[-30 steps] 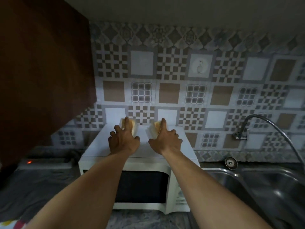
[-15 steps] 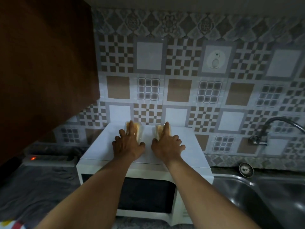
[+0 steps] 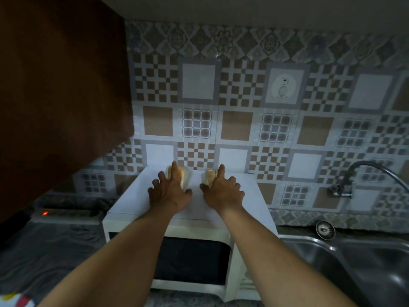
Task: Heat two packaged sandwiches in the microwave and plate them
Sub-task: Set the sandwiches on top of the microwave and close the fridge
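Two sandwiches in clear plastic packs sit side by side at the back of the white microwave's top. My left hand lies over the left sandwich, with its index finger stretched along the pack and the thumb against the near right corner. My right hand covers the right sandwich, thumb on its left side and index finger along its right edge. Both packs rest on the microwave. The microwave door is closed.
A dark wooden cabinet hangs at the upper left. A steel sink and a curved tap lie to the right. A power strip with a red light sits on grey cloth at the left. A tiled wall stands behind.
Both hands have stayed on the sandwich packs at the back of the microwave top. Only my view has shifted, closer and a little to the left.
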Action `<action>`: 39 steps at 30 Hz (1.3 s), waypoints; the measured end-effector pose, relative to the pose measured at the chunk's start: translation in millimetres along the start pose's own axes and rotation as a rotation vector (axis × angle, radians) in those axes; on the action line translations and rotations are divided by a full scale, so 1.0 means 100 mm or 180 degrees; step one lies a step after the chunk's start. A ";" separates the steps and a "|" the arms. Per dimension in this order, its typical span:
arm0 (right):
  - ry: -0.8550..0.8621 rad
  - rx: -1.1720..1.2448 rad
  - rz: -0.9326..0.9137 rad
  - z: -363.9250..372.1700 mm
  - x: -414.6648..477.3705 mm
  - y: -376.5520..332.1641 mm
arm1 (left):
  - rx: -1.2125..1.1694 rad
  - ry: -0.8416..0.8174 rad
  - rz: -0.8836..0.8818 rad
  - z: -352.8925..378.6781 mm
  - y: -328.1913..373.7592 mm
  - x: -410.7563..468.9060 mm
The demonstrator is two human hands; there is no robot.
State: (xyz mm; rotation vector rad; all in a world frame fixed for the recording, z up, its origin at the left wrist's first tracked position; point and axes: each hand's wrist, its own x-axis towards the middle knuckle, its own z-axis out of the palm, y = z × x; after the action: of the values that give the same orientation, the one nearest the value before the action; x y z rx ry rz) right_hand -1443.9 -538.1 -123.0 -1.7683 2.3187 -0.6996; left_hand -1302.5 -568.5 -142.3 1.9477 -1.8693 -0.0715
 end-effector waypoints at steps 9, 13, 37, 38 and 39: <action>0.0025 -0.0187 -0.0407 -0.57 -0.39 -0.26 | 0.0380 0.0791 0.0672 -0.74 -0.09 -0.39; 0.0044 -0.0195 -0.0640 -0.84 -0.61 -0.34 | 0.0662 0.0881 0.1084 -1.18 -0.13 -0.70; -0.0292 0.0733 -0.3187 -1.51 -2.74 -1.47 | 0.2198 0.1999 -0.1111 -2.92 -0.97 -3.66; -0.0337 0.0785 -0.3268 -1.51 -2.84 -1.56 | 0.2241 0.1981 -0.1193 -2.99 -1.03 -3.75; -0.0390 0.0844 -0.3365 -1.50 -2.93 -1.64 | 0.2295 0.1958 -0.1294 -3.06 -1.10 -3.83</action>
State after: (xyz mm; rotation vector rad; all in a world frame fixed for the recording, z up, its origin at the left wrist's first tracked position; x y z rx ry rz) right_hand -1270.5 -254.0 34.0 -2.7013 0.9946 -0.8985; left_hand -1130.4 -117.5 -2.8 2.3863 -1.1416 1.0819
